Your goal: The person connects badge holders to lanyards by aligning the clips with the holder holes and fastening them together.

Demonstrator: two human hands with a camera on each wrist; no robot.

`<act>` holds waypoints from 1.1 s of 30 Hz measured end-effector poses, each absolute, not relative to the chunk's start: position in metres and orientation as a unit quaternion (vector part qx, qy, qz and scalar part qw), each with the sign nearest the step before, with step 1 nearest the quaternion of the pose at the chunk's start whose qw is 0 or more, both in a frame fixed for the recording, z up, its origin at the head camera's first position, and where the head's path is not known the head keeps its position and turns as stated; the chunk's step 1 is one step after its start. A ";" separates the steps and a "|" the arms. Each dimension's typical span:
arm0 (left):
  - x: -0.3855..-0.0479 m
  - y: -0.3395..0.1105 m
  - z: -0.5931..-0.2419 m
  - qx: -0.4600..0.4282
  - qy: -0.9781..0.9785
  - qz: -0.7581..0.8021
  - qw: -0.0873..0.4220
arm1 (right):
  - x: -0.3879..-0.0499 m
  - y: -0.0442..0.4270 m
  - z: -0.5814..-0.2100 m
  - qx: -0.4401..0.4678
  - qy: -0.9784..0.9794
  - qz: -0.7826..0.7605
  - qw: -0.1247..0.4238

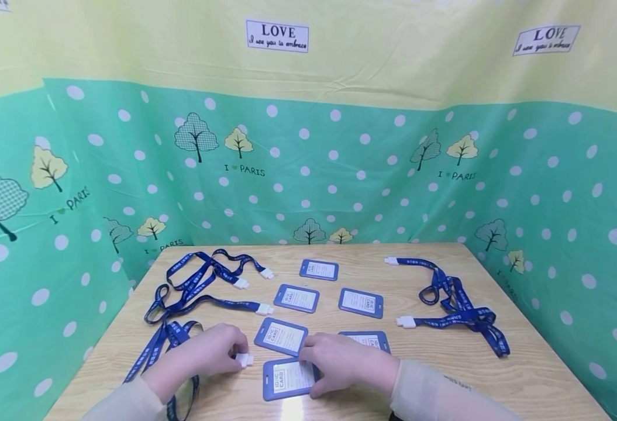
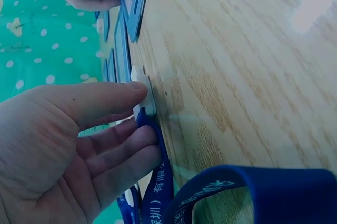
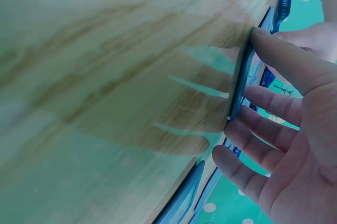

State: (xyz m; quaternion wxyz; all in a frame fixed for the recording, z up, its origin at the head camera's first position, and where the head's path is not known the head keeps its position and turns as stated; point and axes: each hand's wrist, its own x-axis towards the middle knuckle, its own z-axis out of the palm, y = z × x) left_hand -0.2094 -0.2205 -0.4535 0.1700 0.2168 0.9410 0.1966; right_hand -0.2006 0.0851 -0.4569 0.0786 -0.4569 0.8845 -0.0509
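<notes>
My left hand (image 1: 208, 352) pinches the white plastic clip (image 1: 243, 359) of a blue lanyard (image 2: 158, 182); its printed strap trails below the hand and loops toward the near edge. My right hand (image 1: 338, 361) grips the right end of the nearest blue ID card holder (image 1: 289, 379), thumb on the near long edge and fingers toward the far one. In the right wrist view that card holder (image 3: 243, 74) looks flat or nearly flat on the table. The clip points toward the holder's slotted left end, with a small gap between them.
Several more ID card holders (image 1: 282, 335) lie behind, one partly hidden by my right hand. Tangled lanyards (image 1: 203, 292) lie at the left, and others (image 1: 458, 316) at the right. A patterned green and yellow cloth (image 1: 308, 146) surrounds the wooden table (image 1: 445, 374).
</notes>
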 end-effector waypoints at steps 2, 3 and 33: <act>-0.209 -0.221 -0.453 0.223 0.942 0.192 0.164 | -0.201 0.085 -0.457 -0.457 0.885 -0.049 0.079; -0.209 -0.221 -0.453 0.227 0.942 0.189 0.161 | -0.201 0.085 -0.457 -0.457 0.885 -0.049 0.079; -0.205 -0.221 -0.454 0.264 0.941 0.153 0.145 | -0.202 0.084 -0.458 -0.450 0.887 -0.046 0.089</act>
